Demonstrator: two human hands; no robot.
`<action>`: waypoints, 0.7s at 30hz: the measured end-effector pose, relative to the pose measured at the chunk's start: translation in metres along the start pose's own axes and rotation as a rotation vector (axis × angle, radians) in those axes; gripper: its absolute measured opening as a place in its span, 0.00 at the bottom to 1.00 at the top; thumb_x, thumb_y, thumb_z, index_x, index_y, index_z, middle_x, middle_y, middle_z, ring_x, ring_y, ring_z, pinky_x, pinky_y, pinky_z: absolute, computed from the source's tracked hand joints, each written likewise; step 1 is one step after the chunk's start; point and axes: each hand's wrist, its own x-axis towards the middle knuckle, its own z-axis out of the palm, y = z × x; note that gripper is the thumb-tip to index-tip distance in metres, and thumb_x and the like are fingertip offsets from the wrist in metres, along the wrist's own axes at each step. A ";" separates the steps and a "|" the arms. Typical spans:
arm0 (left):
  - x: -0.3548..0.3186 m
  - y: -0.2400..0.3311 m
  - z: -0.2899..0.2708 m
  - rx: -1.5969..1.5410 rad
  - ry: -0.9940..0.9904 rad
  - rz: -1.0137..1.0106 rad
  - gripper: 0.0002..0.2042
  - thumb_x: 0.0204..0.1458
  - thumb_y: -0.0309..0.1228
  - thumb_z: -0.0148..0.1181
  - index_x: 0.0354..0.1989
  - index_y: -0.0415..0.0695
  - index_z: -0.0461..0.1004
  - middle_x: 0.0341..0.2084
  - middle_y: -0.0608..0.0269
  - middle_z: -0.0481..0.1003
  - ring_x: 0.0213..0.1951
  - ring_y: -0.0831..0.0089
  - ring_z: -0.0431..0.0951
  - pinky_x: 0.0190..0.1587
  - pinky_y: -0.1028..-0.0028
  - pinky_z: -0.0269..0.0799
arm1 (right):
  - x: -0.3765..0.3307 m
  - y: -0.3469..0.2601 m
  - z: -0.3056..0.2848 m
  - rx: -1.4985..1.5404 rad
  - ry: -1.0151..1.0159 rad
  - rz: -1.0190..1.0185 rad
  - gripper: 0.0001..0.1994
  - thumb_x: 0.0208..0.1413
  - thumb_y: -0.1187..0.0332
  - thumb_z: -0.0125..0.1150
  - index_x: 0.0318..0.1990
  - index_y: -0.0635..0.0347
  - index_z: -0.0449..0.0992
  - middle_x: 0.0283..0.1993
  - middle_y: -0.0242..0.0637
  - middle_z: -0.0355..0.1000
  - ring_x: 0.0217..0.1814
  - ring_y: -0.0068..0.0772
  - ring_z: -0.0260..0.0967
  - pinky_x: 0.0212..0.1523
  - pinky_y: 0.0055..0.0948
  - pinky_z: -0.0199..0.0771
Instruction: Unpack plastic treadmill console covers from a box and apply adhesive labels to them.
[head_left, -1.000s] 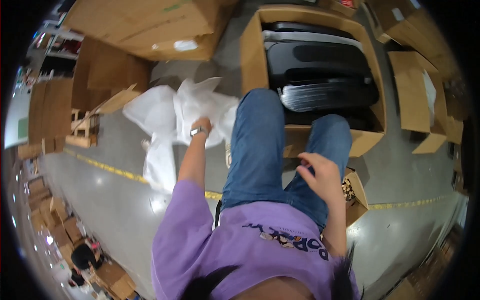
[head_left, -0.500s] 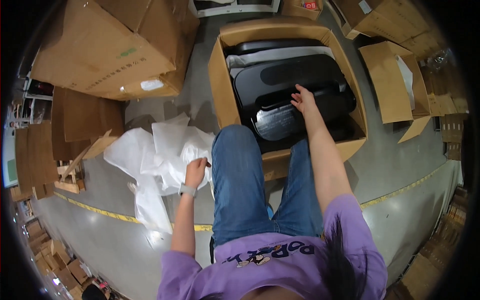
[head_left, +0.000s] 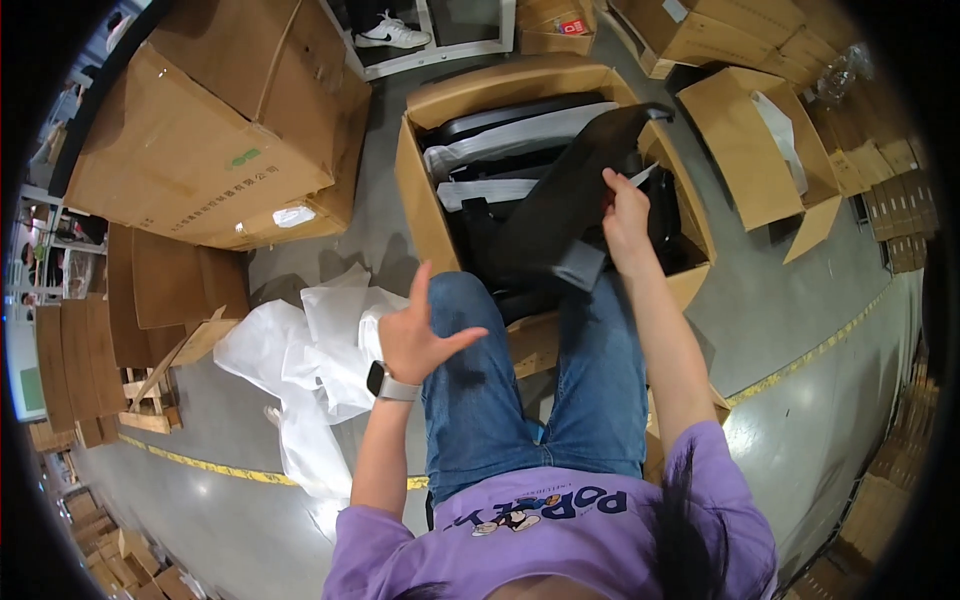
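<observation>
My right hand (head_left: 627, 222) grips the edge of a black plastic panel (head_left: 565, 195), which is tilted up out of an open cardboard box (head_left: 422, 200) in front of my knees. A pale label is on the panel's near end. Inside the box, more black plastic panels (head_left: 495, 122) stand in a row with white wrapping sheets (head_left: 520, 140) between them. My left hand (head_left: 412, 335) is over my left knee, thumb and forefinger spread, holding nothing. Beside it, crumpled white wrapping (head_left: 300, 350) lies on the floor.
A big closed carton (head_left: 210, 150) stands at the far left, with an open carton (head_left: 175, 275) nearer. To the right is another open box (head_left: 745, 160) with white material inside. A white metal frame (head_left: 470, 45) stands beyond, near a white shoe (head_left: 393, 32). Yellow tape (head_left: 210, 460) crosses the grey floor.
My right hand has taken hold of the black panel and tilted it up, baring white sheets behind it. My left hand has left the wrapping's side, moved over my knee and spread its fingers.
</observation>
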 end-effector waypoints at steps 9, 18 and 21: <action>-0.013 0.035 -0.017 0.417 0.285 -0.051 0.41 0.35 0.47 0.66 0.60 0.41 0.60 0.09 0.59 0.67 0.13 0.61 0.70 0.16 0.67 0.63 | -0.132 -0.003 0.032 0.065 -0.084 0.098 0.02 0.54 0.72 0.59 0.32 0.55 0.72 0.31 0.28 0.72 0.32 0.21 0.70 0.35 0.23 0.70; -0.060 -0.005 -0.052 -0.482 0.369 -0.247 0.16 0.47 0.24 0.56 0.47 0.41 0.69 0.40 0.59 0.73 0.44 0.71 0.72 0.48 0.75 0.65 | -0.245 -0.071 0.087 -0.100 -0.556 -0.276 0.11 0.49 0.76 0.62 0.37 0.64 0.65 0.32 0.34 0.69 0.34 0.20 0.71 0.36 0.20 0.74; -0.074 -0.007 -0.060 -0.874 0.340 -0.571 0.19 0.43 0.27 0.59 0.46 0.38 0.69 0.35 0.63 0.72 0.36 0.74 0.72 0.37 0.76 0.68 | -0.258 -0.081 0.072 -0.150 -0.581 -0.163 0.08 0.51 0.78 0.58 0.34 0.66 0.65 0.30 0.36 0.70 0.33 0.24 0.74 0.35 0.19 0.73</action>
